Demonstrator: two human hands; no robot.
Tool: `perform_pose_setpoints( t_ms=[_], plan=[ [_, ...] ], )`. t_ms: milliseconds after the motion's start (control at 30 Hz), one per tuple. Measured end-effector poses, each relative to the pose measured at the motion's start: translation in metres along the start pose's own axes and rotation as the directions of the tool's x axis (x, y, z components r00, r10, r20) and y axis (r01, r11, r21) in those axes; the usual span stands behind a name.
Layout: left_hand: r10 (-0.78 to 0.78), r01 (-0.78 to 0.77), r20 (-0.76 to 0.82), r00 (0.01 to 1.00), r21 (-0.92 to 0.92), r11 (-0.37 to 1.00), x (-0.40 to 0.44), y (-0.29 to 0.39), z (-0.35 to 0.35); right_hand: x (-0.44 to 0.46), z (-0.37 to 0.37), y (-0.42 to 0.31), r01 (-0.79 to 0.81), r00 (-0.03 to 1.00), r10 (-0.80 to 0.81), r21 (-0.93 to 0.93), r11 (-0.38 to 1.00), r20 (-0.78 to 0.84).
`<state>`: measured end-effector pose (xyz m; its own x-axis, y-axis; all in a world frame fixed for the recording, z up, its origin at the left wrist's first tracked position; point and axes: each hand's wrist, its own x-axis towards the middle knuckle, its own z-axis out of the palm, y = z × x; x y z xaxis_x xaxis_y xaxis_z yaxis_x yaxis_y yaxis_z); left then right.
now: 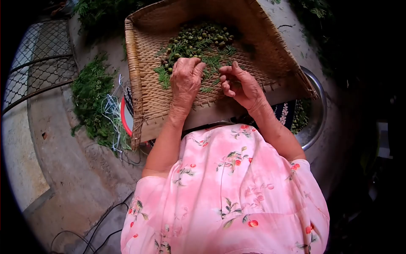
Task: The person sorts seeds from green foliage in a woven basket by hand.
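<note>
A woven basket tray rests across my lap, with a pile of small round green cones toward its far side. Feathery green sprigs lie loose nearer to me. My left hand is at the near edge of the pile, back upward, its fingers curled together; what they hold, if anything, is hidden. To the right, my right hand is raised over the tray with the palm partly turned inward. Its fingers are bent and apart from the thumb, and nothing shows in them.
Green branches and tangled pale strings lie on the floor at the left. A metal basin with more green cones is partly under the tray's right side. Black cables run across the floor at lower left.
</note>
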<state>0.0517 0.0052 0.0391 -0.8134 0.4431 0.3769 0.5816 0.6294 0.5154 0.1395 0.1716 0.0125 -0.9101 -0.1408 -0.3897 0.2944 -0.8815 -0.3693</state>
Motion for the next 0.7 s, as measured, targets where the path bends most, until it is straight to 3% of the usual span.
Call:
perform_pose_setpoints(
  t_ms=[33, 200, 233, 300, 367, 567, 633, 700],
  plan=[
    [-0.028, 0.021, 0.033, 0.999, 0.186, 0.982, 0.004, -0.012, 0.004, 0.000, -0.002, 0.000, -0.003, 1.000, 0.003, -0.002, 1.000, 0.000],
    [0.029, -0.076, 0.141, 0.990, 0.342, 0.937, 0.008, -0.025, 0.008, -0.002, -0.001, 0.000, 0.003, 0.999, -0.004, 0.022, 1.000, 0.041],
    [0.029, -0.077, 0.143, 0.989, 0.341, 0.937, 0.005, -0.027, 0.006, -0.002, -0.001, 0.000, 0.004, 0.999, -0.004, 0.024, 1.000, 0.040],
    [-0.064, 0.058, 0.079, 0.995, 0.078, 0.995, 0.000, -0.031, 0.002, -0.002, -0.002, 0.001, 0.009, 0.999, -0.011, 0.029, 1.000, 0.053],
    [-0.121, 0.121, -0.010, 0.993, 0.075, 0.990, 0.000, -0.033, 0.000, -0.001, -0.001, 0.001, 0.005, 0.999, -0.006, 0.027, 1.000, 0.046],
    [-0.077, 0.071, 0.059, 0.995, 0.109, 0.992, 0.021, -0.024, 0.016, 0.000, -0.001, 0.001, 0.027, 0.999, -0.027, -0.005, 1.000, 0.043],
    [-0.029, -0.022, 0.168, 0.985, 0.293, 0.956, 0.026, -0.021, 0.025, -0.001, -0.002, 0.002, 0.038, 0.998, -0.038, -0.007, 0.999, 0.047],
    [-0.019, -0.012, 0.141, 0.990, 0.219, 0.976, 0.026, -0.025, 0.031, -0.002, -0.001, 0.002, 0.062, 0.996, -0.061, -0.026, 0.998, 0.067]
  ],
)
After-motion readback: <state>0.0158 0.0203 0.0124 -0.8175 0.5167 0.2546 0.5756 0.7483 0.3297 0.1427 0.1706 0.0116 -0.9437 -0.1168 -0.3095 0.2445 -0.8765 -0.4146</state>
